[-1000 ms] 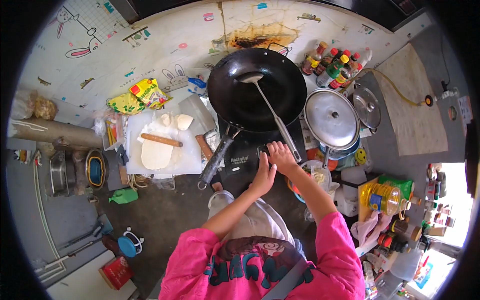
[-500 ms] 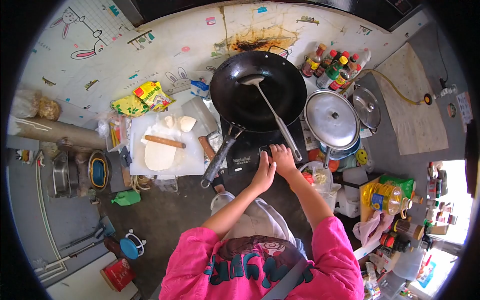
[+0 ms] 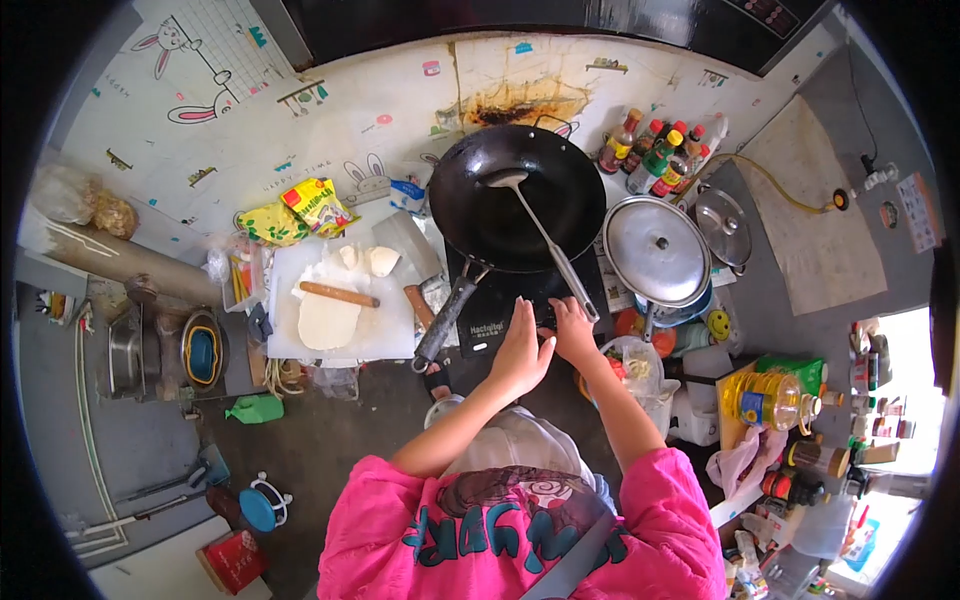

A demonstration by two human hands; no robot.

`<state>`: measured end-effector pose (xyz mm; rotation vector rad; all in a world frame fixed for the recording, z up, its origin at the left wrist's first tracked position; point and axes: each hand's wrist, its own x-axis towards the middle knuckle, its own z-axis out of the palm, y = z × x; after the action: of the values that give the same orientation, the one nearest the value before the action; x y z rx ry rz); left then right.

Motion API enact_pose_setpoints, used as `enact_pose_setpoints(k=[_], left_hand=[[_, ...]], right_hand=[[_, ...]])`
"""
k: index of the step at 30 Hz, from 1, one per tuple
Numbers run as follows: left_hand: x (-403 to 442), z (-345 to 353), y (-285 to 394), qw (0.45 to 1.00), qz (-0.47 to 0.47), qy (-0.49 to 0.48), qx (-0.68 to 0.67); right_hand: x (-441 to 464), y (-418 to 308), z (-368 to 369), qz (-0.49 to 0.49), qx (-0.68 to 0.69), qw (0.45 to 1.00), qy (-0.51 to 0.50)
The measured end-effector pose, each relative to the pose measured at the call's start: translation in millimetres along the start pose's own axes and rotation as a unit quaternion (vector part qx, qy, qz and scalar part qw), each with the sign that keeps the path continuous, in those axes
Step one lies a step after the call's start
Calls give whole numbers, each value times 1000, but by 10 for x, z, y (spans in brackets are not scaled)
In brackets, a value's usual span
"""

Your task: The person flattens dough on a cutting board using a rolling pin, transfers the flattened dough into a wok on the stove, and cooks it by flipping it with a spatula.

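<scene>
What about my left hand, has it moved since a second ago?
Yes, slightly: against the cooktop label, your left hand sits farther forward, towards the wok.

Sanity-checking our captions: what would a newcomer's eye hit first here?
The big black wok at centre, with a metal spatula leaning across it and a brown stain on the wall behind. In front, the left hand and right hand meet the eye at the cooktop's near side. Left of that, a rolling pin lies across flattened dough.
</scene>
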<state>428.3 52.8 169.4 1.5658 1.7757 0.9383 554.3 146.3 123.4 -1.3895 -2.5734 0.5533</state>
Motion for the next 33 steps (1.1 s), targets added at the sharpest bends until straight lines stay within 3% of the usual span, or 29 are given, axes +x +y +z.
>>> enact_pose_setpoints(k=[1, 2, 4, 5, 6, 7, 8, 10, 12, 14, 15, 16, 17, 20, 24, 25, 33], left_hand=[[-3, -152, 87, 1000, 19, 1, 4], [-24, -256, 138, 992, 80, 68, 74], [-44, -588, 294, 995, 72, 63, 7], [-36, -699, 262, 984, 120, 124, 38], [-44, -892, 352, 984, 104, 134, 54], [-50, -1049, 353, 976, 94, 154, 120], [-64, -1180, 317, 964, 82, 173, 185], [-84, -1381, 209, 947, 11, 156, 279], [-80, -1400, -133, 959, -73, 81, 263], [75, -1340, -676, 986, -146, -57, 52], [122, -1424, -584, 958, -227, -115, -132], [153, -1509, -489, 887, -300, -170, -309], [202, -1503, -587, 856, -302, -184, -378], [293, -1509, -564, 850, -292, -192, -395], [510, -1806, -305, 876, -281, -203, -337], [590, -1891, -286, 875, -274, -228, -329], [862, -2269, -334, 885, -266, -257, -284]], right_hand=[[-12, 28, -18, 30, 27, 999, -11], [-28, 63, -46, 66, 58, 996, -21], [-21, 339, 40, 48, 152, 987, -2], [10, 444, 64, 105, 298, 949, -8], [24, 503, 67, 160, 438, 885, -16], [-47, 223, -314, 207, 490, 847, 7], [-8, 342, -257, 248, 495, 833, 15], [-68, 73, -676, 238, 520, 819, 43], [11, 40, -661, 198, 474, 855, 69], [53, -43, -694, 154, 394, 902, 86], [61, -127, -752, 129, 336, 929, 89], [64, -191, -774, 105, 277, 951, 91], [82, -217, -760, 97, 243, 960, 101], [195, -212, -730, 119, 246, 961, 41], [306, -251, -851, 109, 232, 965, 61], [322, -264, -849, 86, 223, 965, 104], [312, -241, -947, 95, 288, 949, 92]])
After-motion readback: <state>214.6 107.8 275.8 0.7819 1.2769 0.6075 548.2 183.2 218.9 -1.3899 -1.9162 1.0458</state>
